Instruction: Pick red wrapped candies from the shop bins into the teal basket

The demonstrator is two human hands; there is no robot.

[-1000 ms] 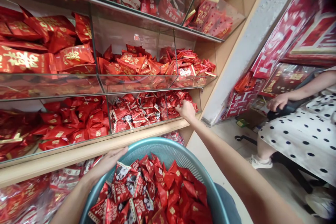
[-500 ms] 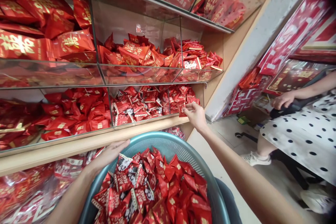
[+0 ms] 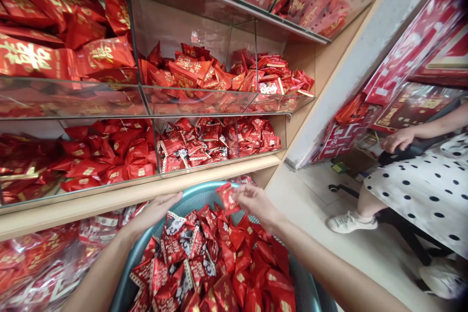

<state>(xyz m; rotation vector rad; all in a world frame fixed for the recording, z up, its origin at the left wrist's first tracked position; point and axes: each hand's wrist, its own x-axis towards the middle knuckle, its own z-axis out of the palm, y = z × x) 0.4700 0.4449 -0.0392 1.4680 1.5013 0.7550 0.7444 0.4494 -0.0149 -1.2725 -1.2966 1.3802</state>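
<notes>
My right hand (image 3: 256, 203) pinches a small red candy packet (image 3: 228, 197) just above the far rim of a teal plastic basket (image 3: 204, 192). The basket holds a heap of several red candy packets (image 3: 219, 263). My left hand (image 3: 155, 210) grips the basket's left rim, fingers curled over the edge. Straight ahead, glass shelf bins (image 3: 204, 141) hold more red packets of the same kind.
A wooden shelf ledge (image 3: 146, 192) runs just beyond the basket. Glass bins above are full of larger red bags (image 3: 73, 53). At the right a seated person in a dotted dress (image 3: 424, 190) rests a hand on a chair arm. Bare floor (image 3: 310, 190) lies between us.
My right hand has pulled back from the lower glass bin, carrying a red packet down and left to above the basket. My left hand stayed on the rim.
</notes>
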